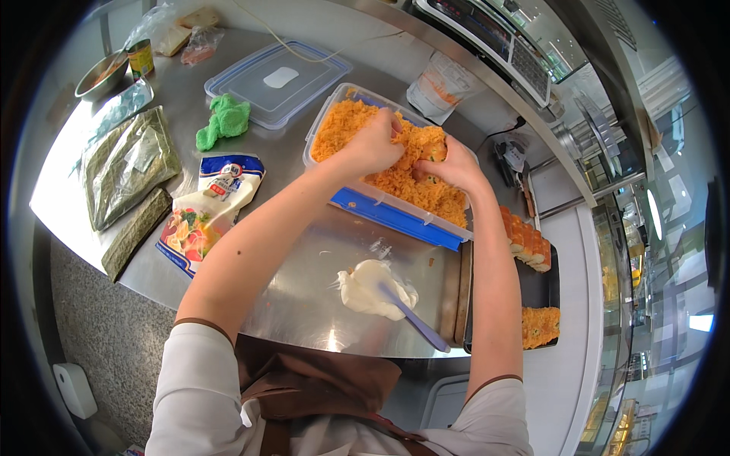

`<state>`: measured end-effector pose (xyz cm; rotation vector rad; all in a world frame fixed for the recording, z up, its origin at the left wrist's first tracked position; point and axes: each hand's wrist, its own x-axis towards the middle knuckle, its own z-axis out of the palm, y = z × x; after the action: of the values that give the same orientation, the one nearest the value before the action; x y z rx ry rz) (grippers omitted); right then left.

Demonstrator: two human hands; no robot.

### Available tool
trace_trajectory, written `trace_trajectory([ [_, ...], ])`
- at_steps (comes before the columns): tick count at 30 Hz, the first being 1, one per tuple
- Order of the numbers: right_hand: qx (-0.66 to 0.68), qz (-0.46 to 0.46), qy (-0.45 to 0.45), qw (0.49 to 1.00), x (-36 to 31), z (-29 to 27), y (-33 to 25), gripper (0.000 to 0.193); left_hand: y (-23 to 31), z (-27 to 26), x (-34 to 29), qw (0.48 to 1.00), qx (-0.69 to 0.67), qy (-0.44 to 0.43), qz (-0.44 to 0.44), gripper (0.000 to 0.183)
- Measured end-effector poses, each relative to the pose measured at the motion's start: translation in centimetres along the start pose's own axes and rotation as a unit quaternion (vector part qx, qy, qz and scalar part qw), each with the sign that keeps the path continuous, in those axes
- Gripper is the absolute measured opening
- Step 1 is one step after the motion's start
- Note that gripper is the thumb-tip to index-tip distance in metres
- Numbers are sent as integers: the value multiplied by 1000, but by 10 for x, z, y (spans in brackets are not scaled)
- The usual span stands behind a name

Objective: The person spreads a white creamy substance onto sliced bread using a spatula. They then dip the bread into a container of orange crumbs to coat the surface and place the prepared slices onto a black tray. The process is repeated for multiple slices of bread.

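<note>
A clear plastic tub (310, 144) holds a deep bed of shredded orange floss (346, 125), which looks like meat floss. My right hand (454, 163) is closed round a floss-coated piece of bread (430, 144) above the tub's right half. Just left of that bread, my left hand (378, 143) has its fingers curled into the floss; they are partly hidden. A dollop of white cream (365, 287) lies on the steel table in front of the tub. Resting in it is a purple spatula (414, 318).
To the right, a dark tray (538, 285) carries bread pieces (525, 239) and a coated one (540, 327). On the left lie a lid (255, 80), green cloth (224, 121), printed pouch (228, 186) and bagged seaweed sheets (129, 167). A scale (494, 38) stands on the shelf above.
</note>
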<state>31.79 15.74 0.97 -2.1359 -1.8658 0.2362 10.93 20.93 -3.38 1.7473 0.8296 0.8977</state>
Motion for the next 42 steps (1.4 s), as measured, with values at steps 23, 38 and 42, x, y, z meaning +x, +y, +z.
trace_trajectory([
  [23, 505, 52, 178, 843, -35, 4, -27, 46, 24, 15, -3, 995, 1, -80, 56, 69],
  [38, 498, 11, 25, 867, -60, -9, 28, 56, 9, 14, 23, 992, -106, -38, 61, 64],
  [42, 157, 16, -7, 987, -47, 21, 61, 48, 1, 11, 26, 999, 27, 15, 44, 54],
])
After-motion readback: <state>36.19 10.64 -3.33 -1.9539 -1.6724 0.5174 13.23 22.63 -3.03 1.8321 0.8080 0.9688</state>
